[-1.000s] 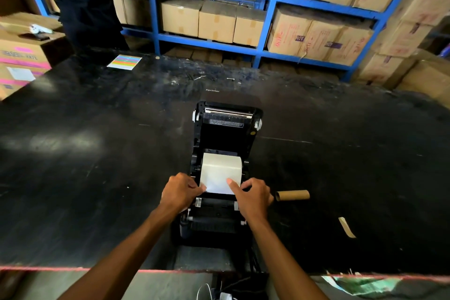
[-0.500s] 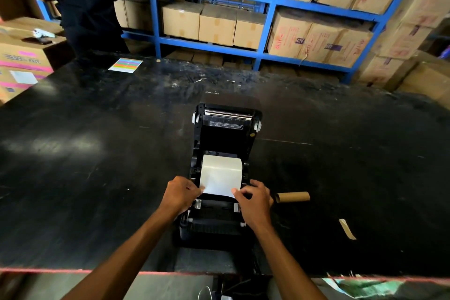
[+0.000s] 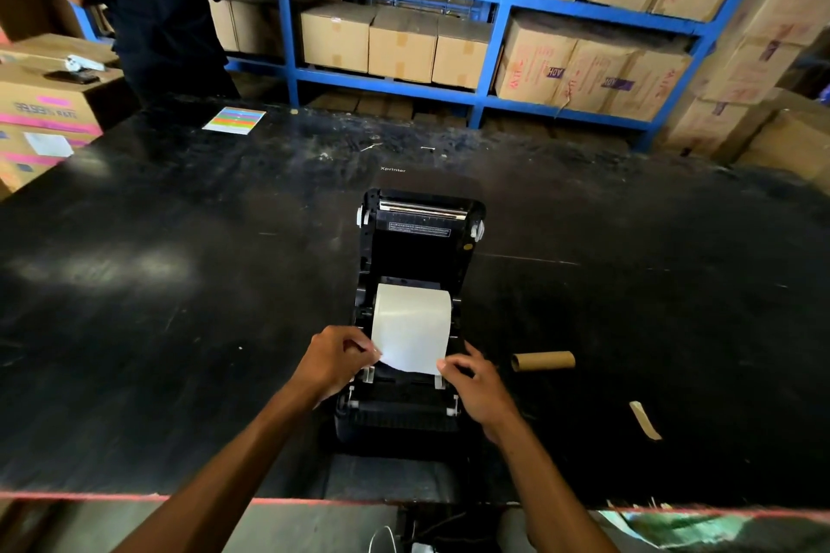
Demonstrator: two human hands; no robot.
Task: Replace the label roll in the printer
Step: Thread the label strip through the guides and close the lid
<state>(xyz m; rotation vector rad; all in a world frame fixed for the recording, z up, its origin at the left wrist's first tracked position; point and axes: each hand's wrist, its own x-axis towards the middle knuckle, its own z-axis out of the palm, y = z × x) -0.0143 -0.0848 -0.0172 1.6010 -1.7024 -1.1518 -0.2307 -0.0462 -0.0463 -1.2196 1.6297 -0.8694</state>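
A black label printer (image 3: 417, 413) stands on the black table with its lid (image 3: 420, 233) tipped open and back. A white label roll (image 3: 411, 319) sits in its bay, and a loose sheet of it hangs toward me. My left hand (image 3: 334, 361) pinches the sheet's near left corner. My right hand (image 3: 478, 384) pinches the near right corner. An empty brown cardboard core (image 3: 543, 360) lies on the table just right of the printer.
A strip of brown paper (image 3: 644, 419) lies to the right. A coloured sheet (image 3: 234, 120) sits at the table's (image 3: 179, 305) far left. A person in dark clothes (image 3: 148, 9) stands beyond it. Cardboard boxes (image 3: 40, 112) flank the left; blue shelving (image 3: 449, 13) holds boxes behind.
Both hands have shifted a little toward me along the sheet, which is now drawn further out of the roll over the printer's front. The person at the back has moved slightly.
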